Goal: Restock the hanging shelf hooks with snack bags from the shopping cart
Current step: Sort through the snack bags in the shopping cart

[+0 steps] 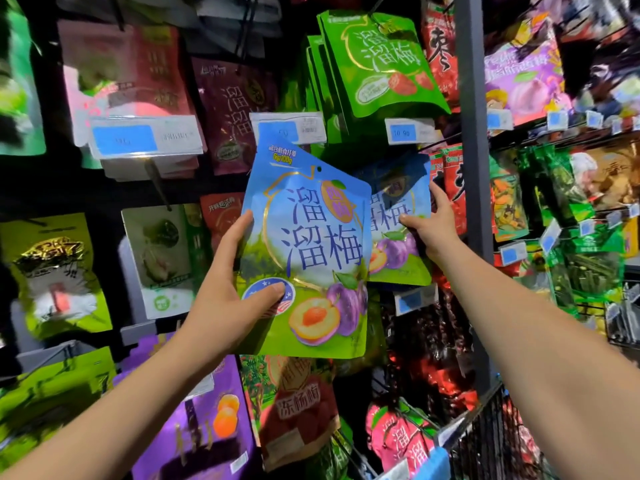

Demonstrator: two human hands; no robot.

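At the shelf point(471, 168), left hand point(225, 299) grips blue-green plum bag point(311, 244), right hand point(433, 230) its twin point(398, 202).

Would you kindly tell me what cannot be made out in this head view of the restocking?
All in the head view:
The hook for the blue bags: hidden behind the held blue bag and the rear blue bag.
The grip of the left hand: its fingers behind the held blue bag are hidden.
The price label at left: blurred, unreadable.
The black wire basket: cut off by the bottom edge; contents unclear.
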